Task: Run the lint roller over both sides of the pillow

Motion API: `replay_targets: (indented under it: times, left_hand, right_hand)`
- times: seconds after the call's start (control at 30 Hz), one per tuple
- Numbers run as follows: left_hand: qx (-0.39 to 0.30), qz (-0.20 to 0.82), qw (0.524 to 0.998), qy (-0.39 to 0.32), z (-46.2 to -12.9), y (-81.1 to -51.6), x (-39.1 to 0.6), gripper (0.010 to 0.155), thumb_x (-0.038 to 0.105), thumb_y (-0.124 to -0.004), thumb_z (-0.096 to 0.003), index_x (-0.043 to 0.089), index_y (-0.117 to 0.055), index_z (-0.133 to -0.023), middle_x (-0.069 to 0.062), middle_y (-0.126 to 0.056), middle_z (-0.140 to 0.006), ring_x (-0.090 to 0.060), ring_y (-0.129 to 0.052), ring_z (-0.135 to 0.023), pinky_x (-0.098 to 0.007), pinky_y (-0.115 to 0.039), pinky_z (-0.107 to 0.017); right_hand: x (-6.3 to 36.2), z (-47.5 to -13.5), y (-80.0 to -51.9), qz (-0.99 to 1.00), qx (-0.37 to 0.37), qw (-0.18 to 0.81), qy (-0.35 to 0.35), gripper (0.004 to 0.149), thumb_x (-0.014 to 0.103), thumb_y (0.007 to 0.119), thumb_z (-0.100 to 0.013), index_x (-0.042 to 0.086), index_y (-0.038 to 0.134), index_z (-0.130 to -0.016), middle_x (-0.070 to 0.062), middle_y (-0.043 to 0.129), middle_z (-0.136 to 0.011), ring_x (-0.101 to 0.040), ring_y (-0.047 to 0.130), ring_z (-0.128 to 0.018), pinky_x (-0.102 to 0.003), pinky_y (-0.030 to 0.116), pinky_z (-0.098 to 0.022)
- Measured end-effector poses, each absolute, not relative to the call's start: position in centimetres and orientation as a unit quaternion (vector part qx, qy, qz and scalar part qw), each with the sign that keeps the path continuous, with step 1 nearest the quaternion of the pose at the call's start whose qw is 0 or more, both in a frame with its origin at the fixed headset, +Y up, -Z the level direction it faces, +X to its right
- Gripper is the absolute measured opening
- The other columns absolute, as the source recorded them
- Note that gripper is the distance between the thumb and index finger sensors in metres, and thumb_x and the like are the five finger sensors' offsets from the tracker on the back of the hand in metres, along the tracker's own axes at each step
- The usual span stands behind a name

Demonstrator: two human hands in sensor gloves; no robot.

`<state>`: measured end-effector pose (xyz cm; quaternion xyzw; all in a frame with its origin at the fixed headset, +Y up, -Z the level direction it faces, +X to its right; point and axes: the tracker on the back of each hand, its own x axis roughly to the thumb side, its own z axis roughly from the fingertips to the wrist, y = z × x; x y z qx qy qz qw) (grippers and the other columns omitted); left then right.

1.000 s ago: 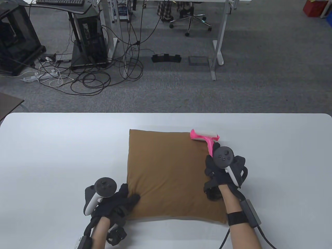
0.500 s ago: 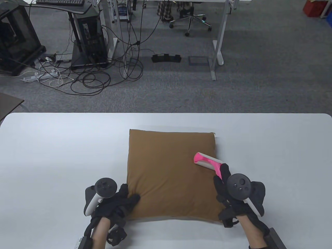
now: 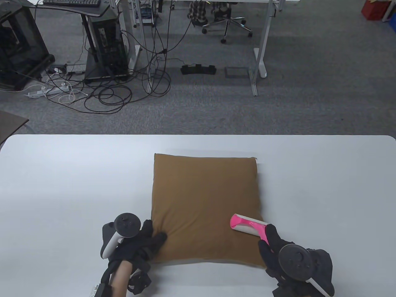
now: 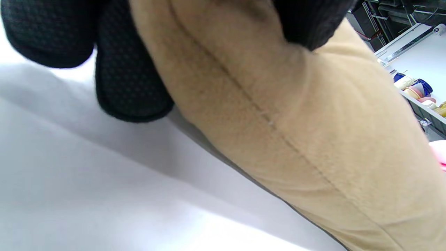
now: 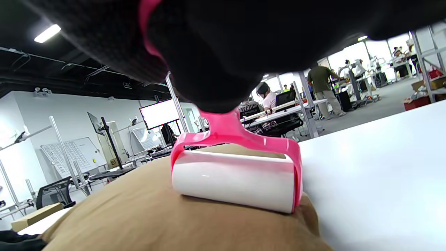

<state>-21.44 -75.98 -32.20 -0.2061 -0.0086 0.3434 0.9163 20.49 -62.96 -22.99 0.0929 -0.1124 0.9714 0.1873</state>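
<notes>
A brown square pillow (image 3: pixel 204 210) lies flat on the white table (image 3: pixel 62 185). My right hand (image 3: pixel 278 250) grips the pink handle of a lint roller (image 3: pixel 247 227), whose white roll presses on the pillow near its near right corner. In the right wrist view the roll (image 5: pixel 237 181) sits on the brown fabric (image 5: pixel 139 223). My left hand (image 3: pixel 142 244) grips the pillow's near left corner. In the left wrist view the fingers (image 4: pixel 132 87) pinch the pillow's seamed edge (image 4: pixel 296 139).
The table's far edge (image 3: pixel 198 135) runs across the middle of the table view, with grey carpet, cables (image 3: pixel 108 96) and desk legs beyond. The white table surface extends left and right of the pillow.
My right hand has drawn the lint roller along the pillow's right side, from the far right corner towards me to the near right corner. My left hand has stayed on the near left corner.
</notes>
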Motion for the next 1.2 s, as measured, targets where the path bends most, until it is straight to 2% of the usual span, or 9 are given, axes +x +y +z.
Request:
replay_targets:
  times: [0.13, 0.23, 0.43, 0.5, 0.67, 0.93, 1.2]
  left_hand:
    - [-0.208, 0.345, 0.915, -0.004, -32.1, -76.0, -21.6, 0.088, 0.059, -0.071, -0.0481, 0.003, -0.036, -0.107, -0.019, -0.091, -0.076, -0.028, -0.105, -0.036, -0.054, -0.082, -0.038]
    - [-0.212, 0.347, 0.913, -0.005, -32.2, -76.1, -21.6, 0.088, 0.058, -0.070, -0.0483, 0.003, -0.035, -0.107, -0.019, -0.090, -0.076, -0.028, -0.104, -0.035, -0.055, -0.082, -0.039]
    - [-0.210, 0.342, 0.916, -0.006, -32.2, -76.0, -21.6, 0.088, 0.058, -0.069, -0.0485, 0.002, -0.035, -0.107, -0.019, -0.090, -0.077, -0.028, -0.104, -0.037, -0.055, -0.082, -0.039]
    - [-0.208, 0.341, 0.917, -0.007, -32.2, -76.0, -21.6, 0.088, 0.058, -0.069, -0.0485, 0.002, -0.035, -0.107, -0.019, -0.090, -0.077, -0.028, -0.104, -0.037, -0.055, -0.082, -0.039]
    - [-0.208, 0.339, 0.917, -0.006, -32.2, -76.1, -21.7, 0.088, 0.059, -0.069, -0.0484, 0.003, -0.035, -0.107, -0.019, -0.090, -0.077, -0.028, -0.104, -0.037, -0.055, -0.082, -0.040]
    - [-0.210, 0.341, 0.917, -0.006, -32.2, -76.1, -21.7, 0.089, 0.060, -0.069, -0.0482, 0.003, -0.035, -0.107, -0.019, -0.090, -0.077, -0.028, -0.104, -0.038, -0.055, -0.081, -0.040]
    - [-0.215, 0.341, 0.915, -0.007, -32.3, -76.1, -21.8, 0.089, 0.060, -0.069, -0.0481, 0.003, -0.036, -0.108, -0.019, -0.090, -0.077, -0.029, -0.104, -0.039, -0.056, -0.081, -0.040]
  right_hand:
    - [20.8, -22.1, -61.8, 0.963, 0.094, 0.209, -0.144, 0.053, 0.037, 0.074, -0.058, -0.001, 0.074, -0.096, -0.003, 0.104, -0.033, -0.011, 0.094, -0.004, -0.040, 0.085, -0.009]
    - [19.4, -20.2, -60.6, 0.961, 0.119, 0.169, -0.186, 0.052, 0.036, 0.074, -0.058, 0.001, 0.075, -0.096, -0.004, 0.105, -0.035, -0.012, 0.095, -0.005, -0.040, 0.085, -0.010]
    - [16.4, -20.1, -62.3, 0.966, 0.156, 0.128, -0.161, 0.051, 0.036, 0.072, -0.059, 0.002, 0.076, -0.096, -0.004, 0.105, -0.036, -0.011, 0.095, -0.005, -0.039, 0.086, -0.011]
    - [15.3, -20.9, -63.3, 0.969, 0.139, 0.112, -0.171, 0.052, 0.037, 0.071, -0.059, 0.001, 0.073, -0.098, -0.004, 0.105, -0.038, -0.011, 0.096, -0.007, -0.040, 0.086, -0.012]
    - [13.9, -23.5, -63.3, 0.976, 0.102, 0.110, -0.160, 0.057, 0.040, 0.069, -0.060, 0.000, 0.067, -0.101, -0.005, 0.104, -0.046, -0.013, 0.097, -0.012, -0.041, 0.085, -0.015]
    - [12.0, -30.9, -63.4, 0.986, 0.047, 0.108, -0.121, 0.060, 0.040, 0.067, -0.060, 0.001, 0.057, -0.106, -0.009, 0.102, -0.057, -0.016, 0.098, -0.018, -0.043, 0.085, -0.019]
    - [12.1, -37.7, -65.2, 0.986, -0.009, 0.146, -0.079, 0.059, 0.037, 0.065, -0.061, 0.014, 0.044, -0.112, -0.013, 0.096, -0.072, -0.015, 0.097, -0.021, -0.043, 0.084, -0.021]
